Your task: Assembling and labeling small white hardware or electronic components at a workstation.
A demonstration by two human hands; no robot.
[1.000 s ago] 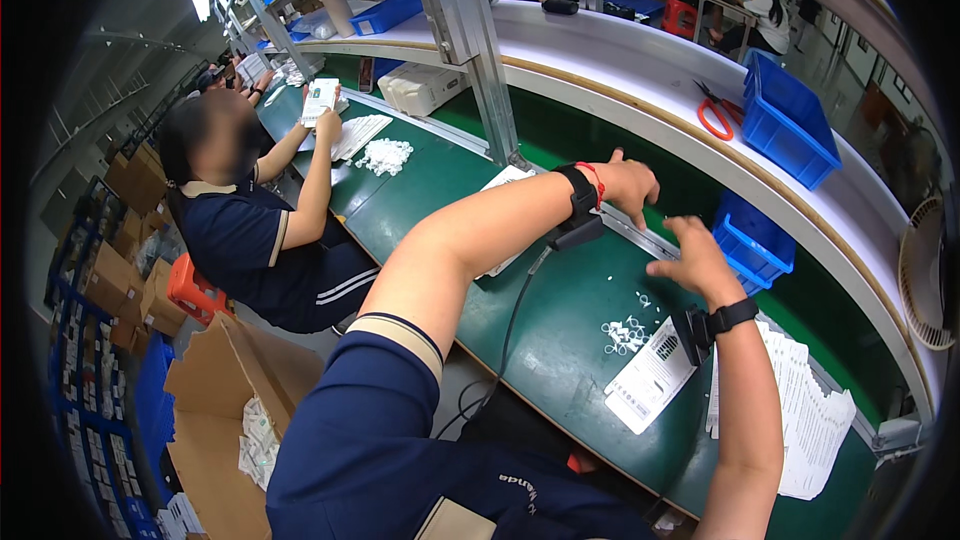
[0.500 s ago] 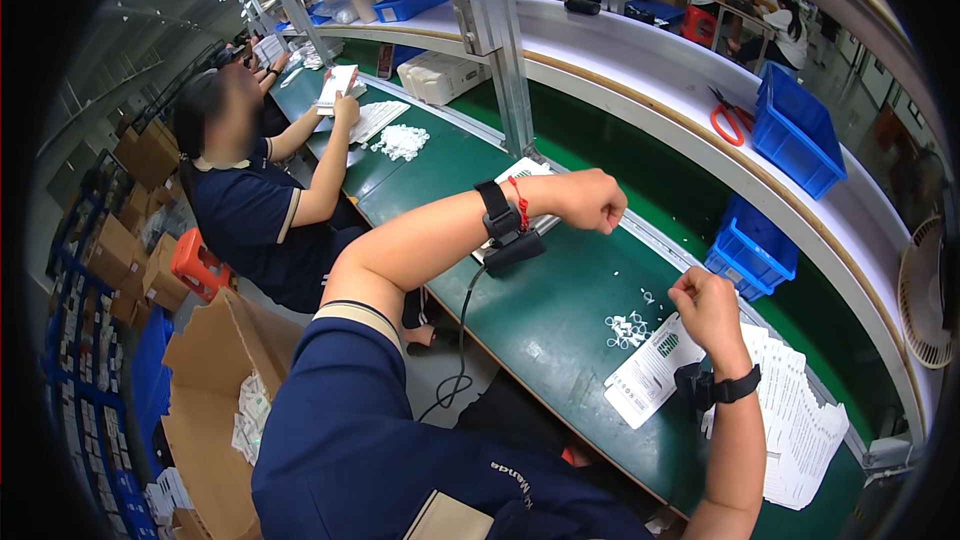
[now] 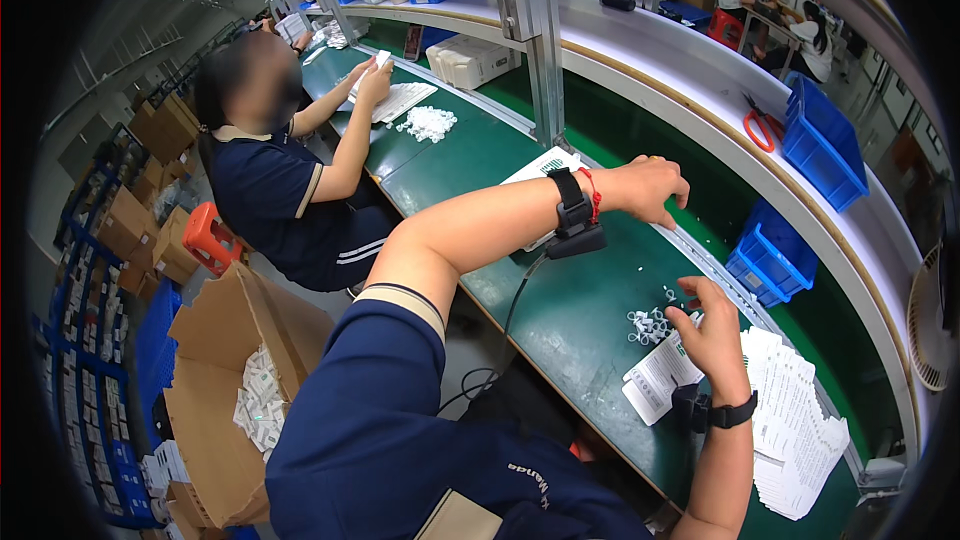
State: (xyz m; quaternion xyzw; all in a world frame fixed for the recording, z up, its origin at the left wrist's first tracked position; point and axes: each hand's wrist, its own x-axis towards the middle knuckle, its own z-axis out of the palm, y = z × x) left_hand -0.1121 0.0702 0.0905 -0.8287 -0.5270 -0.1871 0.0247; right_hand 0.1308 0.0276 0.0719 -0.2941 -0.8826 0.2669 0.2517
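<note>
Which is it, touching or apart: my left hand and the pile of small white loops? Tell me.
Apart. The head view shows green tabletop plainly between the left hand and the small white loops.

Red-handled scissors point(image 3: 764, 130) lie beside a blue bin point(image 3: 822, 168) on the white shelf point(image 3: 670, 52).

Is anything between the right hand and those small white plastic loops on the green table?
Nothing visible: the open right hand is close beside the small white plastic loops, with no object between.
</note>
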